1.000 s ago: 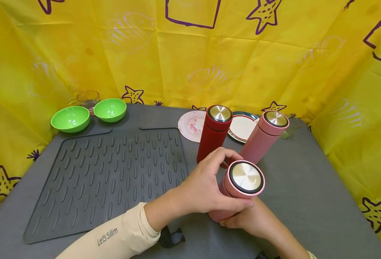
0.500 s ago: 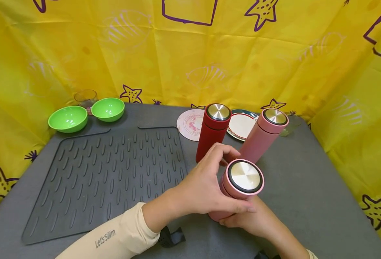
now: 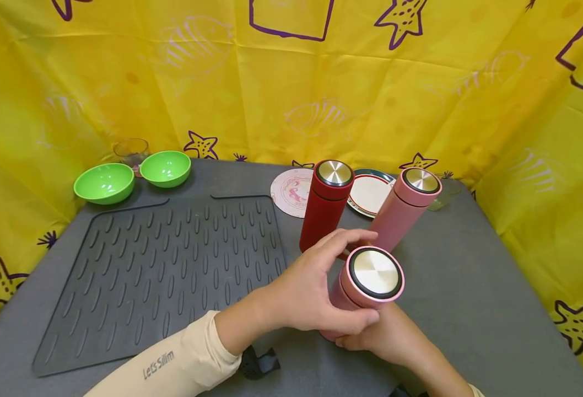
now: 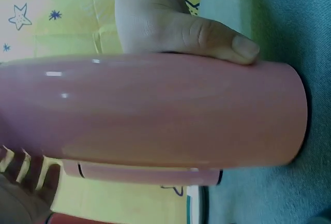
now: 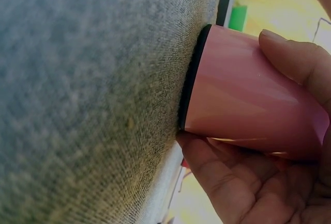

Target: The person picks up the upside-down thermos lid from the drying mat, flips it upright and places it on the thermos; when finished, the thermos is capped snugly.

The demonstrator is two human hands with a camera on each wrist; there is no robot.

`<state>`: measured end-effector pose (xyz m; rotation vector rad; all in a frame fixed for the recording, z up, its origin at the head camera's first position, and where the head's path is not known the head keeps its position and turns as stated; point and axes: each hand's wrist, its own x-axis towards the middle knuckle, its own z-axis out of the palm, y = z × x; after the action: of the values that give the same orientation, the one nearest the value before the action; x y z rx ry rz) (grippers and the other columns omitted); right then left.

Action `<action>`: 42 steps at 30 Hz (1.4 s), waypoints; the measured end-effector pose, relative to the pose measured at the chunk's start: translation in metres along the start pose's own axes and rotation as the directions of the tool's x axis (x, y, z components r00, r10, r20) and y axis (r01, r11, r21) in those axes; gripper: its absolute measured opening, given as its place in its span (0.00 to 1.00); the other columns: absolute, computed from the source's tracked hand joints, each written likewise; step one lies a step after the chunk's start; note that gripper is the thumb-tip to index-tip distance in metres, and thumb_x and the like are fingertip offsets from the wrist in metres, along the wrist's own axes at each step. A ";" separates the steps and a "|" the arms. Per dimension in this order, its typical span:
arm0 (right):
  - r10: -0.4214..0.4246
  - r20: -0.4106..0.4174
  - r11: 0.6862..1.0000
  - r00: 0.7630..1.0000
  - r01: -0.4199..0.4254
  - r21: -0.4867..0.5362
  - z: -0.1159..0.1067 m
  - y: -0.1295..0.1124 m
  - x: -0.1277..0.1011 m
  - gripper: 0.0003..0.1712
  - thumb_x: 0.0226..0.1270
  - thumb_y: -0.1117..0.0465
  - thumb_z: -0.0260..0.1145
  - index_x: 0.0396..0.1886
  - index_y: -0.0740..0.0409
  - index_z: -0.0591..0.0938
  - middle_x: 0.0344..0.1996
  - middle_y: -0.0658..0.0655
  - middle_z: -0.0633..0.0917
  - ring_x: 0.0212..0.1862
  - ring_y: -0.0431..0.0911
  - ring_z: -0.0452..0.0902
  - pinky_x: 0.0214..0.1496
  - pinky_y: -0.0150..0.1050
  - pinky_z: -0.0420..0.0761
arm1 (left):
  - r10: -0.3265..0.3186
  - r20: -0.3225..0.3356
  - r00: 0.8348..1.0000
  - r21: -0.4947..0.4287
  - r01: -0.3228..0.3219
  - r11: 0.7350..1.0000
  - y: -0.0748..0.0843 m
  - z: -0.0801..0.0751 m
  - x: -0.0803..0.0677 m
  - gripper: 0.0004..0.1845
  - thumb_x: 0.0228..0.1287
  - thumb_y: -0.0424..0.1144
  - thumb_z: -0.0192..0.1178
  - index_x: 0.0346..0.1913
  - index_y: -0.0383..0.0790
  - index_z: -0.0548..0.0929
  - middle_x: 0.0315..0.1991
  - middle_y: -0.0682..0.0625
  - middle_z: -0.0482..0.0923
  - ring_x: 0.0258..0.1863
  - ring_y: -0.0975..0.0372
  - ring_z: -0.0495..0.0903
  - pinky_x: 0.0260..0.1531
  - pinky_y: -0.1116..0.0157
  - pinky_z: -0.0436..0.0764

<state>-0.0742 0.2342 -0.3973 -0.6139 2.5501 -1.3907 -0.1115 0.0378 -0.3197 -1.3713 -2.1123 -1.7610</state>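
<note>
A pink flask (image 3: 358,292) with a steel-topped lid (image 3: 376,273) stands on the grey table (image 3: 470,309), slightly tilted. My left hand (image 3: 316,286) grips its upper part just below the lid, thumb on the near side and fingers curled round the far side. My right hand (image 3: 386,336) holds its base from the near right. The left wrist view shows the flask's body (image 4: 155,110) lying across the frame, with a right-hand finger (image 4: 207,35) pressed on it near the base. In the right wrist view, the fingers (image 5: 295,63) wrap the flask's bottom (image 5: 248,94).
A red flask (image 3: 327,204) and a second pink flask (image 3: 404,209) stand just behind. Two plates (image 3: 293,190) (image 3: 371,193) lie beyond them. A ribbed dark mat (image 3: 167,270) covers the left half. Two green bowls (image 3: 104,182) (image 3: 166,167) and a glass (image 3: 131,149) sit far left. Yellow cloth surrounds the table.
My left hand's fingers have reached a little further round the far side of the flask below the lid. The flask and my right hand have barely moved.
</note>
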 end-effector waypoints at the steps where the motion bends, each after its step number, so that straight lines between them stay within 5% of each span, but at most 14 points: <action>1: -0.002 0.005 1.000 1.000 0.002 0.016 0.000 0.000 0.000 0.31 0.39 0.63 0.83 0.45 0.50 0.79 0.36 0.43 0.83 0.37 0.42 0.78 0.40 0.38 0.79 | -0.012 -0.010 1.000 0.004 0.012 1.000 0.001 0.001 0.000 0.45 0.41 0.41 0.79 0.64 0.43 0.66 0.57 0.55 0.70 0.54 0.67 0.70 0.54 0.66 0.74; 7: 0.023 -0.009 1.000 1.000 -0.023 -0.011 0.001 0.000 0.000 0.35 0.35 0.63 0.83 0.47 0.49 0.78 0.39 0.43 0.81 0.39 0.41 0.76 0.41 0.37 0.77 | -0.034 -0.077 0.996 0.058 0.039 0.998 0.002 0.004 0.002 0.38 0.39 0.43 0.81 0.54 0.43 0.71 0.50 0.58 0.73 0.50 0.68 0.71 0.52 0.67 0.74; 18: 0.020 -0.032 0.999 0.999 -0.021 -0.024 0.001 -0.001 0.000 0.36 0.33 0.64 0.84 0.47 0.46 0.78 0.38 0.42 0.82 0.38 0.41 0.77 0.43 0.37 0.77 | -0.007 0.041 0.999 -0.051 0.009 0.999 -0.005 -0.010 0.002 0.39 0.43 0.37 0.79 0.62 0.43 0.73 0.54 0.56 0.75 0.55 0.66 0.72 0.56 0.64 0.73; 26: 0.017 -0.016 0.999 1.000 -0.018 -0.050 0.000 -0.003 -0.001 0.33 0.35 0.59 0.85 0.45 0.50 0.79 0.38 0.42 0.81 0.39 0.40 0.76 0.44 0.37 0.76 | -0.039 -0.109 0.993 -0.005 0.038 0.999 0.002 0.001 0.001 0.37 0.37 0.40 0.82 0.51 0.43 0.71 0.47 0.58 0.73 0.48 0.67 0.74 0.51 0.66 0.75; 35: -0.001 -0.028 1.000 1.000 0.000 -0.028 0.001 -0.001 -0.003 0.36 0.32 0.65 0.84 0.45 0.45 0.79 0.36 0.41 0.82 0.37 0.40 0.77 0.42 0.37 0.77 | 0.014 0.048 0.999 -0.121 -0.008 0.993 -0.007 -0.011 0.002 0.39 0.45 0.34 0.76 0.63 0.39 0.72 0.54 0.53 0.76 0.53 0.64 0.75 0.55 0.63 0.74; 42: 0.013 -0.009 0.999 1.000 -0.013 -0.043 0.000 -0.004 -0.002 0.35 0.35 0.60 0.85 0.46 0.51 0.78 0.39 0.43 0.81 0.39 0.41 0.76 0.42 0.37 0.77 | -0.032 -0.060 0.998 -0.011 0.031 0.999 0.000 0.002 0.003 0.40 0.37 0.40 0.82 0.54 0.43 0.69 0.50 0.56 0.72 0.50 0.67 0.73 0.52 0.66 0.75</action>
<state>-0.0712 0.2337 -0.3940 -0.5982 2.5924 -1.3407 -0.1123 0.0409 -0.3183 -1.2778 -2.1087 -1.8034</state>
